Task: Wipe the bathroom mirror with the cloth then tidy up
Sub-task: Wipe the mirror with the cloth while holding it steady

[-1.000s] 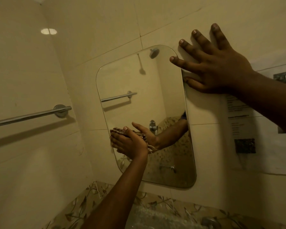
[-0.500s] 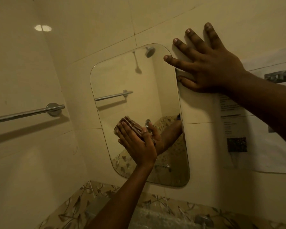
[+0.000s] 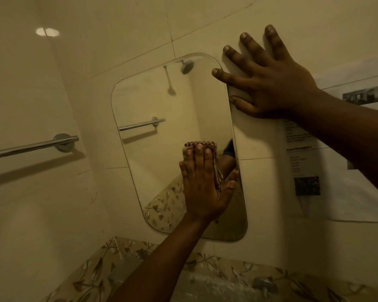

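Nearest to us, along the bottom edge, runs a band of tiles printed with brown leaves (image 3: 100, 273), and a dull chrome fitting (image 3: 264, 284) shows at the lower right, too blurred to name. Our left forearm rises from there to our left hand (image 3: 202, 188), which lies flat with fingers together and straight, pressing a folded cloth with reddish-brown stripes (image 3: 202, 144) against the glass; the cloth shows above the fingertips and along the right side of the hand. It sits on the right half of the frameless rounded-corner wall mirror (image 3: 159, 149), about mid-height, close to its right edge. In the glass we see reflections of a towel bar, a shower head and part of our arm. Further up and to the right, our right hand (image 3: 268, 83) is spread open, palm flat on the cream glossy wall tiles (image 3: 118, 29), its forefinger and thumb overlapping the mirror's upper right edge; it holds nothing. To the right of the mirror a white printed paper notice (image 3: 327, 188) is stuck to the wall, partly behind our right forearm. On the left wall a chrome towel bar (image 3: 33, 146) juts out, and a bright light spot reflects high in the tiles.
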A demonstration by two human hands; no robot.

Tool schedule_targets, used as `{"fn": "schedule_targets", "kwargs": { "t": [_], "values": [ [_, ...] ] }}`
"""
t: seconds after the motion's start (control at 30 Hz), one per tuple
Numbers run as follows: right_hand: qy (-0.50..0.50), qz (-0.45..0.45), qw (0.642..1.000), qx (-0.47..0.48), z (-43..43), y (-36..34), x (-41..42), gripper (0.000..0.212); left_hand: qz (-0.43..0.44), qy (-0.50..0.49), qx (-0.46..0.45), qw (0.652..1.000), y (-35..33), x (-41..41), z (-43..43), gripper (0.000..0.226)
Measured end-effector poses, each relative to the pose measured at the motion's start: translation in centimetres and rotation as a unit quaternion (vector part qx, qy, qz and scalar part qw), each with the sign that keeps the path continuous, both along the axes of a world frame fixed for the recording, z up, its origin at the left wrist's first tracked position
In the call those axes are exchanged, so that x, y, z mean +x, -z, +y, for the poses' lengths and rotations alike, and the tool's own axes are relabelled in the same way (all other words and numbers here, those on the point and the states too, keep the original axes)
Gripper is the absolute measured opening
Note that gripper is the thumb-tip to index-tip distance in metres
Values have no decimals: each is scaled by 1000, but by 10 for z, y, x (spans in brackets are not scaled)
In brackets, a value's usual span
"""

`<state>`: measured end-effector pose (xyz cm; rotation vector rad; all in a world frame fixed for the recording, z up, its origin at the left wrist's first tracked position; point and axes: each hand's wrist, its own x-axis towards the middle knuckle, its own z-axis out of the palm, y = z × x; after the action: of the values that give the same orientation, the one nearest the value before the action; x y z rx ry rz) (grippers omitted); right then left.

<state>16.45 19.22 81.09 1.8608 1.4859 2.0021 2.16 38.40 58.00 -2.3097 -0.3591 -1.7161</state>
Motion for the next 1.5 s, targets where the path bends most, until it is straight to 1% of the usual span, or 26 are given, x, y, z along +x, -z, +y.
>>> {"fn": "schedule_targets", "kwargs": {
  "t": [0.1, 0.27, 0.43, 0.63, 0.8, 0.87, 1.0, 1.07, 1.2, 1.37, 1.43, 1.5],
  "values": [
    [2, 2, 1000, -2, 0, -1, -1, 79, 52, 11, 68, 996, 3, -3, 5, 96],
    [1, 0, 1000, 4, -1, 0, -2, 78, 111, 42, 163, 979, 3, -9, 15, 99],
    [4, -5, 1000, 7, 0, 0, -1, 77, 154, 50, 209, 964, 1, -15, 20, 95],
    [6, -9, 1000, 3, 1, 0, 1, 77, 192, 72, 279, 938, 3, -17, 31, 91],
    [4, -9, 1000, 5, 0, 0, 1, 77, 240, 79, 348, 903, 3, -19, 44, 93],
    [2, -9, 1000, 6, 0, 0, 1, 77, 266, 82, 369, 887, 1, -22, 48, 90],
    [3, -12, 1000, 7, 1, -1, 2, 77, 326, 84, 435, 835, -4, -27, 58, 85],
    [2, -13, 1000, 8, 2, -1, 3, 77, 344, 82, 450, 820, -3, -29, 61, 85],
    [-1, -10, 1000, 8, 2, -1, 3, 77, 378, 82, 456, 802, 1, -32, 64, 86],
    [-3, -5, 1000, 5, 0, -1, 2, 77, 394, 84, 485, 776, 3, -33, 68, 84],
    [-4, -3, 1000, 5, 0, -1, 1, 77, 390, 76, 491, 775, 5, -33, 70, 84],
    [-2, -4, 1000, 8, 1, 0, 2, 77, 371, 67, 494, 784, 9, -32, 71, 82]
  ]
}}
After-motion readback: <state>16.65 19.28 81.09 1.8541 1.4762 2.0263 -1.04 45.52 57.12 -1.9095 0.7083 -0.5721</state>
